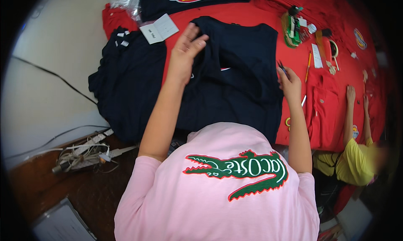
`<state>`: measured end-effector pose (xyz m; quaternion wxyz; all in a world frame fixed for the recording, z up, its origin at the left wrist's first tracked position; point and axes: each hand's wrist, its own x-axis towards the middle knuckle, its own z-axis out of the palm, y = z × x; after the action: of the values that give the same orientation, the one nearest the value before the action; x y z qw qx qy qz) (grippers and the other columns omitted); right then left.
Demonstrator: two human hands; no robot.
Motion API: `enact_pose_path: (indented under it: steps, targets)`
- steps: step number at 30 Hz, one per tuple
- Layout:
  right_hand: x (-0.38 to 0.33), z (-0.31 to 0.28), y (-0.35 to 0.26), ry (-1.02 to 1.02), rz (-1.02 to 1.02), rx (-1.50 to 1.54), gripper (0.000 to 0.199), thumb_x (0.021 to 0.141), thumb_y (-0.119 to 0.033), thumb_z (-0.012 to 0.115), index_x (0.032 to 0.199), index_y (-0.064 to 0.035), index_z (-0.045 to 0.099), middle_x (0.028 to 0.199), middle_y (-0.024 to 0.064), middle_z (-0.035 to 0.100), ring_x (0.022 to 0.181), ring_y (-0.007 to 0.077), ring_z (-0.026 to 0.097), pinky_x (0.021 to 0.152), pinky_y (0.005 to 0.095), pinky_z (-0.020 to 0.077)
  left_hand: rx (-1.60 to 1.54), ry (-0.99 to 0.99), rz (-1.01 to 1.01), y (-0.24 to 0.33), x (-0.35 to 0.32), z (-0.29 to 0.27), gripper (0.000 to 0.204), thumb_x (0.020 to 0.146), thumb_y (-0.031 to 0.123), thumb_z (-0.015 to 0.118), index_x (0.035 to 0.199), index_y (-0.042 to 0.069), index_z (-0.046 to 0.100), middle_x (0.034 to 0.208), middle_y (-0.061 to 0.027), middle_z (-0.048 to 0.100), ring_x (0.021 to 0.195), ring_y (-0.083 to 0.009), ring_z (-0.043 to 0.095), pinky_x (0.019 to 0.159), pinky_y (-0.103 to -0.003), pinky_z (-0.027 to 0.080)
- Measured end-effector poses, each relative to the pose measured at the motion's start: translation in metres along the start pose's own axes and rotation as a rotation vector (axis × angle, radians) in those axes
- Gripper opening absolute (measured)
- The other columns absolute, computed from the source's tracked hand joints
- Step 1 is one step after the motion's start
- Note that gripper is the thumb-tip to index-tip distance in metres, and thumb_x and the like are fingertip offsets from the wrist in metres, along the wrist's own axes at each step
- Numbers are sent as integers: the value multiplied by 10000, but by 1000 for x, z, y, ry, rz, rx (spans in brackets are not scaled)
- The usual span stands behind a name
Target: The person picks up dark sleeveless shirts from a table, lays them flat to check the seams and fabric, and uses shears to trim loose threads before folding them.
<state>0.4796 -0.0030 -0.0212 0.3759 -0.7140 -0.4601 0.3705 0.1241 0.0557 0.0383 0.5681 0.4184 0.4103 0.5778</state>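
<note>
A navy sleeveless garment [247,44] lies spread before me, with a fold gaping at its middle where a bit of white and red print shows. At its left shoulder edge is my left hand [187,50], fingers apart and slightly blurred; it appears to touch the cloth without gripping it. My right hand [289,81] is closed beside the garment's right edge. From its fingers sticks a small dark pointed tool [281,65], whose kind is mostly hidden by the hand.
Left of the garment lies a dark bunched cloth pile [130,81], with a white card [159,29] above. A green tape dispenser [291,29], pencil [309,65] and red garments [322,102] lie right. A co-worker in yellow [357,163] reaches onto the red-covered table. Tangled cables [86,151] sit lower left.
</note>
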Motion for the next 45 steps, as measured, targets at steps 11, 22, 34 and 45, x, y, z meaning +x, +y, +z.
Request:
enact_pose_path:
  steps: [11,22,34,45]
  targets:
    - [6,-43,111,211,-205,-641,327,1006,-294,712,1211,-41,728,1097,167,705,1030,341,680,880,443,535,600,325,-170,-53,-60,-170,222,1038,81,632,1206,-12,744,1132,-96,773,1065,-119,689,957,-266,519]
    - [28,62,-44,-65,-556,-211,261,994,-156,712,1228,-41,715,1133,108,688,953,208,660,845,326,528,1154,157,198,-57,-73,-97,169,863,78,736,1011,42,662,981,-107,664,912,-313,669,831,-414,550]
    - [-33,116,-8,-415,-687,-518,287,944,-42,647,1204,-136,721,1156,93,665,935,321,715,792,419,581,1151,-580,152,-104,-190,-69,382,856,44,696,1230,113,734,1586,-71,520,1383,-289,537,1099,-441,457]
    - [3,-20,83,208,-245,-190,247,970,-74,729,1216,-73,736,1062,5,672,756,61,572,688,230,466,1072,-65,241,-93,-186,-81,109,872,6,712,962,61,736,1080,-59,693,928,-267,692,816,-383,549]
